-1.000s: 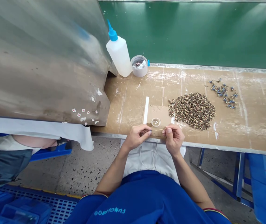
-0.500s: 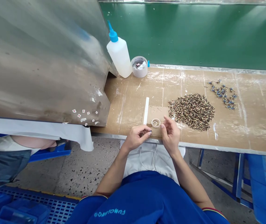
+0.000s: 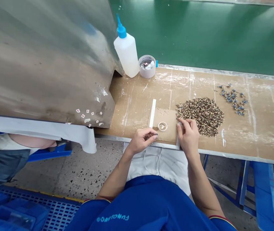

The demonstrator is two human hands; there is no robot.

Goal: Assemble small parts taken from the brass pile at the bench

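Note:
My left hand [image 3: 142,140] rests at the bench's front edge with its fingers pinched together on something too small to make out. My right hand [image 3: 189,136] lies on the cardboard with its fingers curled down at the near left edge of a heap of small brown parts [image 3: 200,114]. Between my hands sits a small clear round cap [image 3: 162,126] on a cardboard patch [image 3: 165,116]. A white strip [image 3: 153,112] lies just left of it.
A squeeze bottle with a blue nozzle [image 3: 127,51] and a tape roll holding scraps [image 3: 147,66] stand at the back. Several small blue parts [image 3: 233,97] lie at the right. A large metal housing [image 3: 43,57] fills the left. Another person sits at the far left [image 3: 4,154].
My right hand has left the thin stick it held by the clear cap and moved right to the edge of the brown heap. The left hand has stayed put. The camera shifted slightly.

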